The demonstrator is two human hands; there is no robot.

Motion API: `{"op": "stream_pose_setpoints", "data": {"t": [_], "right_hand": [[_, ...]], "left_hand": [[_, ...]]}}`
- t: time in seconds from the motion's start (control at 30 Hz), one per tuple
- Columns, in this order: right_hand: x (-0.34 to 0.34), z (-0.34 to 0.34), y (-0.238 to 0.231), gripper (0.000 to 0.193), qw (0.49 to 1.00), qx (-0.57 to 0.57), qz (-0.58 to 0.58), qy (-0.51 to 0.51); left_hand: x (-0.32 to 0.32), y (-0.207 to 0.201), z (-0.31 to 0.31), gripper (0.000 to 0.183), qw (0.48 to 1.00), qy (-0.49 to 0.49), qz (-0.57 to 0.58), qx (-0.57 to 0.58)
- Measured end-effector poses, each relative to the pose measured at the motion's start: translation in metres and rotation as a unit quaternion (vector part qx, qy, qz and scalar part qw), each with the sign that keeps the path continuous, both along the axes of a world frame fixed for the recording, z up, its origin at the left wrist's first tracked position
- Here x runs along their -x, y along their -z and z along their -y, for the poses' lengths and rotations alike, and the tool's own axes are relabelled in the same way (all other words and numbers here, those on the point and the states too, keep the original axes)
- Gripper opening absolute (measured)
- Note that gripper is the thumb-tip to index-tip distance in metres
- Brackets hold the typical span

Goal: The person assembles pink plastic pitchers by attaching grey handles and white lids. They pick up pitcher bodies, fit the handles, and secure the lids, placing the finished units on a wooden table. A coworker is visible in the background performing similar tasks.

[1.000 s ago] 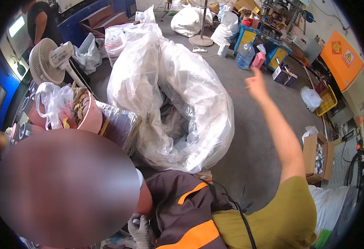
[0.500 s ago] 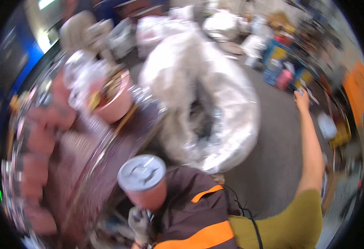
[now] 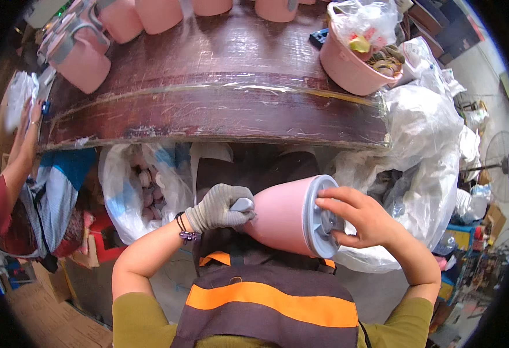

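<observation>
A pink tapered vessel (image 3: 280, 217), like a jug, lies on its side above my lap. Its wide end, fitted with a grey-blue round disc (image 3: 323, 217), faces right. My left hand (image 3: 222, 207), in a pale knitted glove, is closed round the grey part (image 3: 243, 205) at the narrow end. My bare right hand (image 3: 359, 217) bends its fingers over the disc; the thumb is at the disc's lower part. Whether something small is between those fingertips, I cannot make out.
Beyond my lap stands a worn dark-red table (image 3: 225, 110) with several pink jugs (image 3: 83, 64) along its far side. A pink bucket (image 3: 353, 66) of small parts sits at its right. Plastic bags (image 3: 144, 191) flank my knees. At left is another person's arm (image 3: 19, 151).
My view has swung from the right side to face the table. My right hand, earlier stretched toward the shelves, is now at the disc. The vessel has tipped from upright onto its side.
</observation>
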State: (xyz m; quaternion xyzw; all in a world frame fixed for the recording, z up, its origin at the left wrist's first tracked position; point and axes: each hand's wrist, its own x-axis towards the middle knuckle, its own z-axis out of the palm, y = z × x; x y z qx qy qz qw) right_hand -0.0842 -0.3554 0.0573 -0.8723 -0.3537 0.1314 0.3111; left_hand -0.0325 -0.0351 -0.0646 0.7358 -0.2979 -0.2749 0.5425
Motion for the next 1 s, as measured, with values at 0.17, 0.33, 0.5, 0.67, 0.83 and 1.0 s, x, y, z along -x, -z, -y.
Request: {"op": "stream_pose_setpoints", "data": {"t": [0.17,0.33,0.5,0.67,0.83,1.0], "right_hand": [[0.004,-0.001,0.002,0.062,1.000,0.001,0.016,0.009],[0.021,0.008,0.027,0.035,0.976,0.069,0.011,0.206],[0.023,0.012,0.040,0.028,0.960,0.087,-0.027,0.265],[0.006,0.024,0.068,0.029,0.891,0.066,-0.219,0.393],[-0.009,0.023,0.074,0.037,0.874,0.063,-0.277,0.393],[0.005,0.011,0.075,0.050,0.945,0.008,-0.040,0.323]], "left_hand": [[0.000,0.006,0.006,0.018,0.997,-0.009,-0.077,0.007],[0.010,-0.021,0.036,0.023,0.992,0.015,0.117,-0.051],[0.010,-0.026,0.048,0.026,0.988,0.027,0.124,-0.088],[0.020,-0.031,0.054,0.026,0.988,0.022,0.122,-0.087],[0.019,-0.021,0.052,0.024,0.986,-0.036,0.127,-0.102],[0.014,-0.012,0.044,0.025,0.979,-0.128,0.131,-0.090]]}}
